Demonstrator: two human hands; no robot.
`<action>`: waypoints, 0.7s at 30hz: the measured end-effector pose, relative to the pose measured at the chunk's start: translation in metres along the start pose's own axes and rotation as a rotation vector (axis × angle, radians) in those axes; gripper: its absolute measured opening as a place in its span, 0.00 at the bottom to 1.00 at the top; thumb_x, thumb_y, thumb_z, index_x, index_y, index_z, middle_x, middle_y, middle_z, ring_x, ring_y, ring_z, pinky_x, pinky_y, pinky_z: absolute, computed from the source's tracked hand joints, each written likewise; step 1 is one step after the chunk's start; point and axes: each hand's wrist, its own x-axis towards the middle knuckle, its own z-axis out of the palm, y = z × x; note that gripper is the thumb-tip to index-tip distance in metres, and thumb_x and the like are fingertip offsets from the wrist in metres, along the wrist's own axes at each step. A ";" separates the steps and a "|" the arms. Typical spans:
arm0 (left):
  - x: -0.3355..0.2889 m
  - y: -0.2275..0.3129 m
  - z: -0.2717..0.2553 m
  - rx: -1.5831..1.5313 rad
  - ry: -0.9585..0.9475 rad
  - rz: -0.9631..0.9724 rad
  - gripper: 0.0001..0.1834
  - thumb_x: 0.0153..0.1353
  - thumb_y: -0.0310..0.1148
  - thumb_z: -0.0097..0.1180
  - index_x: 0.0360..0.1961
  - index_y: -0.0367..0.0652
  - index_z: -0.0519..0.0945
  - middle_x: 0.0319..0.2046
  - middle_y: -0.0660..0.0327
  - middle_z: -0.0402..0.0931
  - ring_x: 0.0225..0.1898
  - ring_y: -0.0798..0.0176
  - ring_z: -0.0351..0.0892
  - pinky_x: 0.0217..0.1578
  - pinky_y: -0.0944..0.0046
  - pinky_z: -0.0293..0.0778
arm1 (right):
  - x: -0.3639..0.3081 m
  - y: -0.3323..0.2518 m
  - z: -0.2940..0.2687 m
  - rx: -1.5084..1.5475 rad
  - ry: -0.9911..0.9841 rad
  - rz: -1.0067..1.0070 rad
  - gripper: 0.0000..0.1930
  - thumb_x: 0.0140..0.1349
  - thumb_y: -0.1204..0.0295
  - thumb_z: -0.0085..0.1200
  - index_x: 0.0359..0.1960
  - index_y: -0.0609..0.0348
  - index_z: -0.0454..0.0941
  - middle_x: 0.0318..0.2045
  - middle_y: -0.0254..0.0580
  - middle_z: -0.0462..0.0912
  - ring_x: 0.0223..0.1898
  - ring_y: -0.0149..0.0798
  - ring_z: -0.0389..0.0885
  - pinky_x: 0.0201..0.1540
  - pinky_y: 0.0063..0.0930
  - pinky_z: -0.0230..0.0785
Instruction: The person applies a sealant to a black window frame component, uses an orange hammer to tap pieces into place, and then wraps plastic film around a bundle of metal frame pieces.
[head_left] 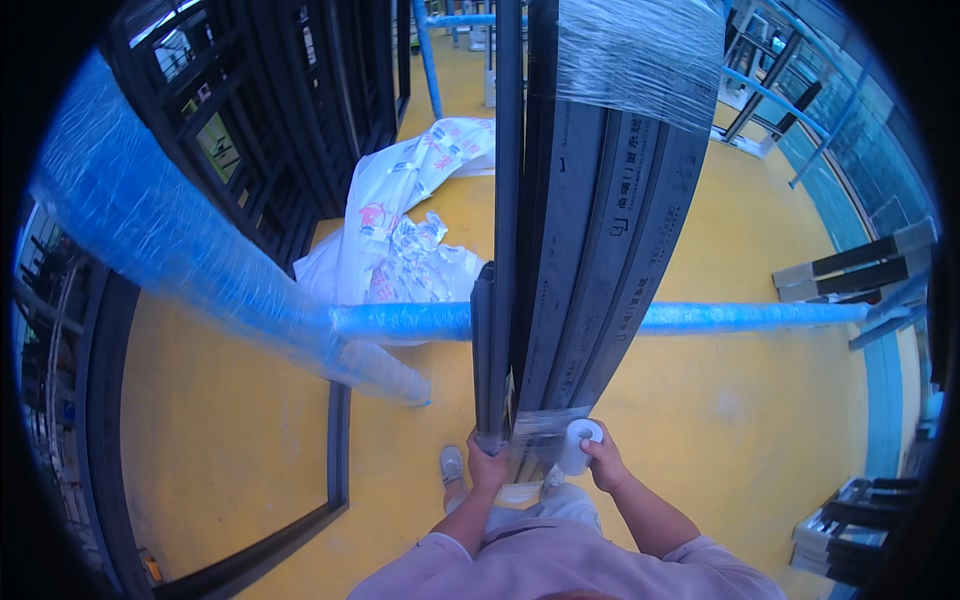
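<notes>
A bundle of long dark grey frame profiles (580,250) stretches away from my body, resting across a blue-wrapped crossbar (750,319). Clear stretch film (640,55) binds its far part, and a band of film (545,428) lies around the near end. My left hand (487,466) is closed around the near left end of the profiles. In my right hand (606,463) is a white roll of stretch film (576,446), held against the bundle's right side. The palm side of each hand is hidden.
A thick blue-wrapped post (190,235) slants in from the left. White plastic sheeting (390,220) lies crumpled beyond the crossbar. Dark frames (270,110) stand at the back left, and another large frame (340,450) is at the left. Stacked profiles (850,530) lie at the lower right.
</notes>
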 end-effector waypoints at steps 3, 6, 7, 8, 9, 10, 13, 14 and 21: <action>0.009 -0.016 0.004 -0.031 -0.199 0.000 0.45 0.50 0.34 0.69 0.65 0.38 0.56 0.51 0.40 0.75 0.53 0.41 0.78 0.54 0.52 0.72 | -0.008 0.003 0.013 -0.047 0.204 -0.031 0.35 0.55 0.60 0.63 0.63 0.58 0.64 0.51 0.40 0.75 0.55 0.38 0.72 0.59 0.36 0.64; 0.006 -0.006 -0.003 -0.097 -0.297 0.005 0.47 0.49 0.28 0.68 0.68 0.36 0.56 0.60 0.42 0.69 0.62 0.45 0.72 0.60 0.54 0.68 | -0.016 -0.015 0.019 -0.135 0.301 -0.016 0.34 0.55 0.61 0.62 0.63 0.58 0.64 0.51 0.41 0.75 0.54 0.39 0.73 0.59 0.37 0.66; 0.015 -0.004 -0.002 -0.139 -0.330 0.046 0.48 0.48 0.26 0.68 0.68 0.36 0.55 0.60 0.42 0.68 0.62 0.45 0.71 0.60 0.54 0.68 | -0.012 -0.019 0.020 -0.118 0.321 -0.023 0.34 0.55 0.61 0.62 0.62 0.58 0.64 0.50 0.41 0.75 0.54 0.38 0.73 0.59 0.38 0.66; 0.018 -0.006 -0.001 -0.179 -0.364 0.052 0.48 0.47 0.25 0.67 0.68 0.35 0.53 0.60 0.43 0.67 0.63 0.45 0.70 0.61 0.54 0.67 | -0.013 -0.016 0.016 -0.085 0.341 -0.010 0.33 0.56 0.60 0.62 0.62 0.57 0.65 0.50 0.40 0.75 0.54 0.38 0.73 0.59 0.37 0.66; 0.024 -0.007 0.002 -0.205 -0.422 0.040 0.49 0.45 0.23 0.67 0.67 0.34 0.52 0.60 0.44 0.66 0.63 0.47 0.69 0.62 0.53 0.66 | -0.013 -0.013 0.013 -0.039 0.338 -0.020 0.32 0.56 0.59 0.62 0.61 0.57 0.67 0.50 0.39 0.75 0.54 0.38 0.73 0.58 0.37 0.66; 0.030 -0.030 0.011 -0.228 -0.469 0.013 0.49 0.44 0.22 0.67 0.66 0.36 0.52 0.60 0.45 0.63 0.64 0.49 0.66 0.63 0.52 0.65 | -0.015 -0.014 0.014 -0.008 0.366 0.020 0.31 0.57 0.59 0.61 0.60 0.57 0.68 0.50 0.39 0.76 0.53 0.38 0.73 0.58 0.37 0.66; 0.062 -0.010 -0.002 -0.180 -0.720 -0.099 0.69 0.39 0.25 0.74 0.76 0.40 0.35 0.69 0.46 0.58 0.66 0.51 0.65 0.62 0.57 0.68 | -0.016 -0.015 0.001 -0.037 0.266 0.071 0.32 0.57 0.59 0.60 0.63 0.58 0.67 0.51 0.39 0.75 0.54 0.39 0.73 0.58 0.38 0.66; 0.065 -0.006 -0.012 -0.073 -0.671 0.037 0.68 0.38 0.24 0.74 0.75 0.39 0.38 0.68 0.47 0.59 0.66 0.50 0.65 0.63 0.56 0.68 | -0.012 -0.021 0.005 -0.057 0.216 0.057 0.34 0.58 0.59 0.59 0.65 0.58 0.65 0.53 0.40 0.75 0.55 0.39 0.72 0.59 0.39 0.65; 0.087 0.051 -0.020 -0.015 -0.701 -0.012 0.63 0.34 0.26 0.77 0.72 0.34 0.51 0.61 0.40 0.68 0.66 0.43 0.67 0.67 0.57 0.61 | 0.001 -0.022 -0.024 -0.042 -0.056 0.081 0.44 0.54 0.61 0.62 0.72 0.61 0.57 0.56 0.40 0.73 0.60 0.39 0.69 0.65 0.36 0.59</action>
